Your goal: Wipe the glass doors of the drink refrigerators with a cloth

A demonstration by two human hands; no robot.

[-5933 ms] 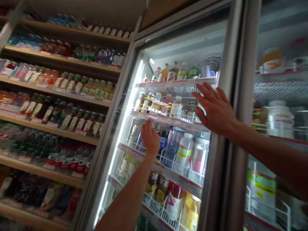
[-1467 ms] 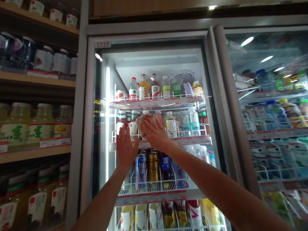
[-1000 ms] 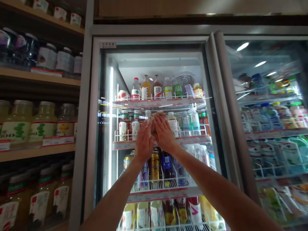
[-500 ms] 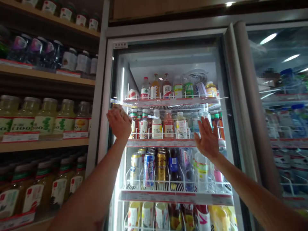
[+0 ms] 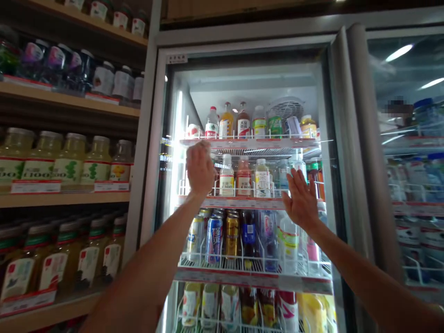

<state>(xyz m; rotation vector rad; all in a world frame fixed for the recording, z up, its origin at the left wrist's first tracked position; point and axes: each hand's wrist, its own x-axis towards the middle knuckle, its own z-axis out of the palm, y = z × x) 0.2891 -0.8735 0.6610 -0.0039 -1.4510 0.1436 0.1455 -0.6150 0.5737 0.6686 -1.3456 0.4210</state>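
A glass fridge door (image 5: 236, 81) stands shut in front of me, its lit shelves of drinks showing through. My left hand (image 5: 200, 170) lies against the upper left of the glass, over the second shelf. Under its fingers is a pale, crumpled cloth (image 5: 205, 144), of which only a small edge shows. Further right, my right hand (image 5: 301, 199) is flat on the pane with its fingers stretched out, holding nothing. Behind the glass between the hands are a white-capped bottle (image 5: 226, 178), a pink bottle (image 5: 243, 178) and a pale yellow bottle (image 5: 262, 180).
Wooden shelves (image 5: 69, 99) packed with bottled drinks run along the left side. On the right, a vertical metal handle (image 5: 364, 138) borders a second fridge door (image 5: 409, 134) with reflections on it. Cans (image 5: 214, 238) and bottles fill the lower racks inside.
My left hand has slid right across the glass, from near the door's left frame to over the second shelf. The right hand stays in place on the pane. The view has shifted slightly.
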